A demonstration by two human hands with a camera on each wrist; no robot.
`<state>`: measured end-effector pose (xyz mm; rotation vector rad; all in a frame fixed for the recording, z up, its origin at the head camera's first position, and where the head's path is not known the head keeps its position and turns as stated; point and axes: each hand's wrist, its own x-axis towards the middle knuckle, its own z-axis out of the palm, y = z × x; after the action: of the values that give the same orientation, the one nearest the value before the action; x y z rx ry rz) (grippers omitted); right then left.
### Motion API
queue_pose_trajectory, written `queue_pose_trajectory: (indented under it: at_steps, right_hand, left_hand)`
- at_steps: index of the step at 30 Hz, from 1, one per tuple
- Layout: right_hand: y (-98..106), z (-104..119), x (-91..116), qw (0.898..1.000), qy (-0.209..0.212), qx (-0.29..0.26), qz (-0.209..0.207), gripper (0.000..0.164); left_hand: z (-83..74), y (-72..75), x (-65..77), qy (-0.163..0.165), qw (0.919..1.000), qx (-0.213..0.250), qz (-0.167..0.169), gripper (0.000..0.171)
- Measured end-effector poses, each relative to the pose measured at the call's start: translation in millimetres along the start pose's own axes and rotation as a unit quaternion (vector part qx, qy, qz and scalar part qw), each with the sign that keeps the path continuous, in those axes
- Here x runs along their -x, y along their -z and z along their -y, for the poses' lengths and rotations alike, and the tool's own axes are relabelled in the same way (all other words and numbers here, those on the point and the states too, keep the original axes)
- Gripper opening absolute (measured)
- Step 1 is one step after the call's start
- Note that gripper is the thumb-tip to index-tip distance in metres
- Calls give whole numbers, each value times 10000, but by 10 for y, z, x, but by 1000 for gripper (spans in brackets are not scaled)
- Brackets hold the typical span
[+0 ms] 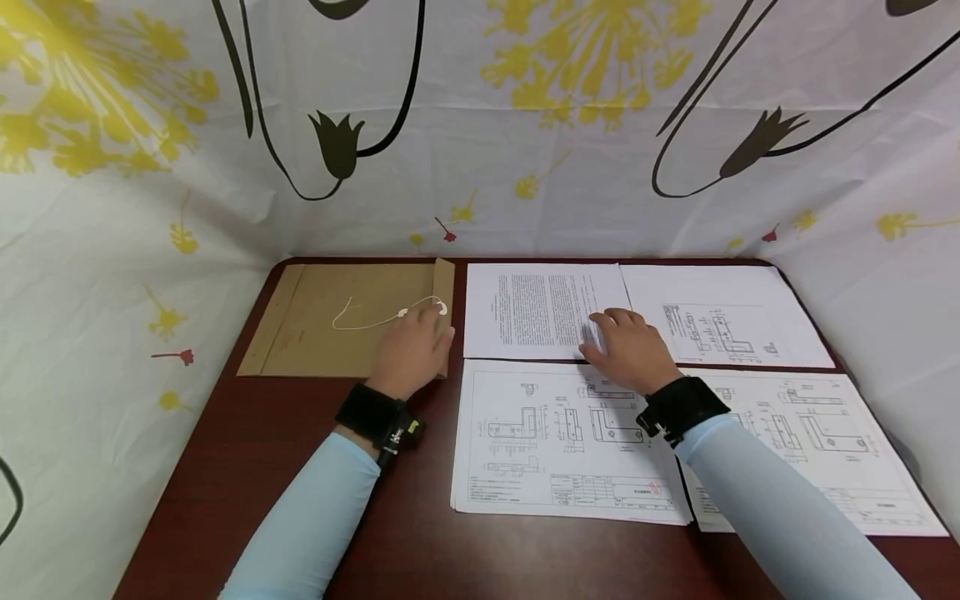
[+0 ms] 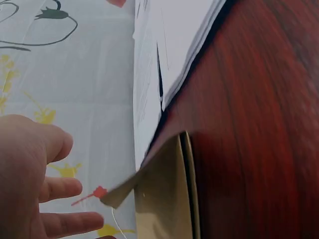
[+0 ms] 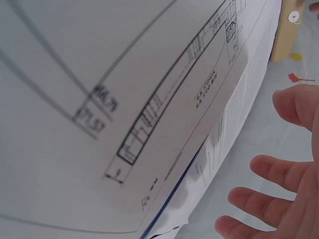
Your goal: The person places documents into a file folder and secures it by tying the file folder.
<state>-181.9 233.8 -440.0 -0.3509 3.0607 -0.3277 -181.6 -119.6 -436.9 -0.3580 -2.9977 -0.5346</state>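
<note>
from the head view, the left hand (image 1: 411, 350) is over the flap end of a brown envelope (image 1: 330, 287), which lies by the far left corner of the table (image 1: 225, 500); the right hand (image 1: 632, 346) is over the page of text (image 1: 517, 279) near the far edge, beside drawing sheets (image 1: 510, 492) reaching toward the right edge. i'd say the envelope wants gentle handling: raise the flap (image 1: 444, 275) evenly, keep the thin white string (image 1: 352, 327) from snagging, and keep the sheets squared. it looks flat, with faint red print and a crease near its left end. in the left wrist view the flap tilts up and that hand's fingers are loose, grasping nothing. in the right wrist view the fingers are spread, released too; a white button (image 3: 294, 17) sits on the flap. whether either hand touches anything, i can't tell.
</note>
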Motion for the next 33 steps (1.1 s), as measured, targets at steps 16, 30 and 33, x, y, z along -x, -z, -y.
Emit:
queue_pose_trajectory:
  at_steps: [16, 30, 33]
  right_hand:
    - [-23, -21, 24, 9999, 33, 94, 66, 61]
    - [-64, 25, 11, 9994, 281, 176, 102, 59]
    - [-74, 46, 1, 9989, 372, 244, 128, 59]
  left_hand:
    - [391, 35, 99, 238, 9987, 308, 339, 37]
    - [385, -50, 90, 440, 9942, -93, 977, 56]
    - [384, -78, 92, 429, 9944, -171, 950, 58]
